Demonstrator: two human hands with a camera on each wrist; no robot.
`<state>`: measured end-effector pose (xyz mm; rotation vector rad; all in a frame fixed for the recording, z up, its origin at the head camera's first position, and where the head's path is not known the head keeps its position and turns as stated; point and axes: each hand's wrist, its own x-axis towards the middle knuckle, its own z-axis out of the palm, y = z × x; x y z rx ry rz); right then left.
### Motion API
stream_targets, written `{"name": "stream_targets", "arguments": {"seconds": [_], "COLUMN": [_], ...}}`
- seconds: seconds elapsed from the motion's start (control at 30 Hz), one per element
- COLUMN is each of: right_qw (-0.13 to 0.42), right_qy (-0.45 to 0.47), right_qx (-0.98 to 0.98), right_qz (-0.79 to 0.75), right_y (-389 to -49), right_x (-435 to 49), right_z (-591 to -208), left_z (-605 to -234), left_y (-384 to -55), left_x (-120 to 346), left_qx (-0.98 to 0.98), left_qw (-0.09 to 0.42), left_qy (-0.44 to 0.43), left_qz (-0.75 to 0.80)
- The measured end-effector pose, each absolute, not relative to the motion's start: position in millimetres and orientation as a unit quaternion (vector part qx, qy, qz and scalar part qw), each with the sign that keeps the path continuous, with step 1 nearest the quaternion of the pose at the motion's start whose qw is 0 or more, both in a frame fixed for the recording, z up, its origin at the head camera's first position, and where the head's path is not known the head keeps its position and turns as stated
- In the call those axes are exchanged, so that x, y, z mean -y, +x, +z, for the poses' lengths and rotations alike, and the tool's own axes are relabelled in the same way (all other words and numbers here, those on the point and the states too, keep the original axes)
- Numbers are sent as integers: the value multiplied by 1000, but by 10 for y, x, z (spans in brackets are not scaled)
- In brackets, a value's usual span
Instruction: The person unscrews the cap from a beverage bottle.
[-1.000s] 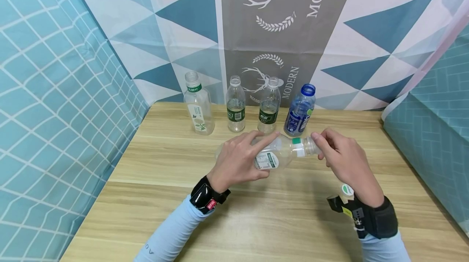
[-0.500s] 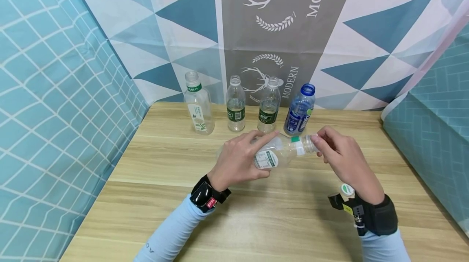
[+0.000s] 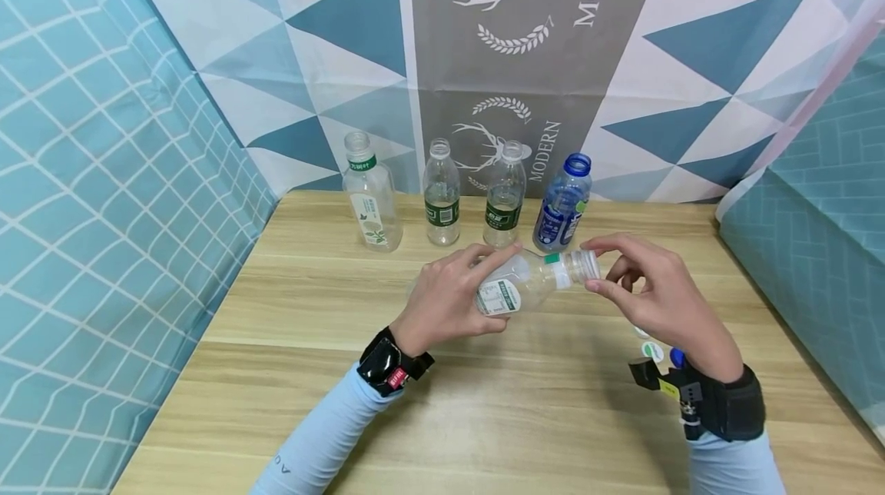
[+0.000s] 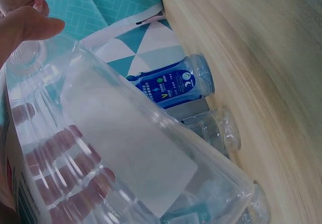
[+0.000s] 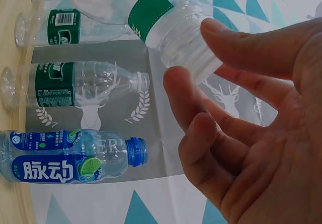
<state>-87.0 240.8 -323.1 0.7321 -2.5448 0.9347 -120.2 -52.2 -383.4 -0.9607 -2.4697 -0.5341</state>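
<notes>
A clear plastic bottle (image 3: 528,280) with a white label and a green-and-white neck band lies sideways above the table, its mouth to the right. My left hand (image 3: 452,295) grips its body from above; in the left wrist view, fingers show through the clear wall. At the other end, my right hand (image 3: 646,284) has thumb and index finger on opposite sides of the bottle's mouth. In the right wrist view, the thumb (image 5: 219,32) meets the ridged, translucent neck end (image 5: 188,45), while the other fingers curl below.
Along the back of the wooden table (image 3: 484,418) stand uncapped bottles: a tall clear one (image 3: 373,207), two with green labels (image 3: 441,199) (image 3: 505,203), and a blue one (image 3: 563,207). A white-and-green cap (image 3: 652,351) and a blue cap (image 3: 677,357) lie near my right wrist.
My right thumb and index finger have spread wider around the bottle's mouth, showing more of it. The right wrist has shifted slightly right, uncovering the blue cap. My left hand keeps its grip.
</notes>
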Motion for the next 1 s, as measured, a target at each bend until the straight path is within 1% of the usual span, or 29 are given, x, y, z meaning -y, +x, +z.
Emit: {"name": "stream_targets", "arguments": {"seconds": [0.27, 0.33, 0.37, 0.43, 0.57, 0.63, 0.73, 0.83, 1.0], "right_qw": [180, 175, 163, 119, -20, -87, -165, -202, -215], "right_qy": [244, 227, 212, 178, 117, 103, 90, 77, 63], "right_qx": [881, 891, 902, 930, 970, 974, 970, 966, 965], "right_qz": [363, 353, 339, 300, 213, 183, 153, 141, 137], "right_y": [-888, -920, -947, -1025, -1261, -1366, -1453, -1483, -1484], "right_x": [-2451, -2525, -2571, -2670, -2811, -2847, -2877, -2884, -2853], "right_z": [-3233, -3247, -3264, -3326, -3558, -3683, -3835, -3945, -4065], "left_z": [-3870, -3856, -3849, -3832, -3808, -3801, -3795, -3793, -3793], "left_y": [-1208, -1216, -1222, -1233, -1248, -1251, -1250, -1248, -1225], "left_x": [543, 556, 561, 565, 565, 566, 562, 556, 550], "left_qx": [893, 892, 891, 888, 884, 884, 882, 881, 877], "left_qw": [210, 215, 219, 225, 231, 231, 233, 236, 240], "left_qy": [-342, -338, -337, -337, -341, -341, -339, -333, -327], "left_qz": [-205, -210, -212, -217, -220, -221, -229, -241, -257]}}
